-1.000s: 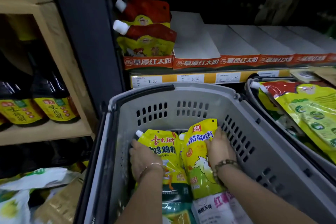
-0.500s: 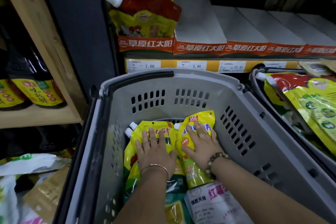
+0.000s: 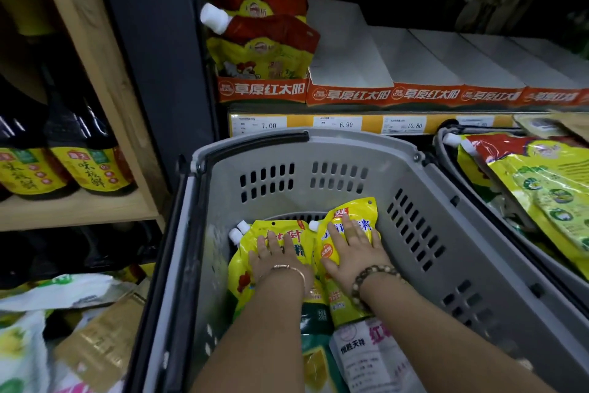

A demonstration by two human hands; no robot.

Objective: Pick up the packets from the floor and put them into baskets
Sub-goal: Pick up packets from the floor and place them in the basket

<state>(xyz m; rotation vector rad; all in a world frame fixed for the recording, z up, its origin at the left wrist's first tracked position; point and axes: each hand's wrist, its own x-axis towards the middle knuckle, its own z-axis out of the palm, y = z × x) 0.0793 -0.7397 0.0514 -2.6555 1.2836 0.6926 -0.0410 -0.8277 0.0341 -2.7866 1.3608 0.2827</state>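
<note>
In one grey basket [image 3: 350, 145], two flat hands press two packets: left hand [image 3: 280, 260] on the left yellow packet [image 3: 243, 268], right hand [image 3: 352, 254] on the right yellow packet [image 3: 355, 211], fingers straight, gripping nothing. Second basket [image 3: 444, 134] at three o'clock.

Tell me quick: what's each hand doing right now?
Left hand: open, pressing flat on the left yellow pouch.
Right hand: open, pressing flat on the right yellow pouch.
</note>
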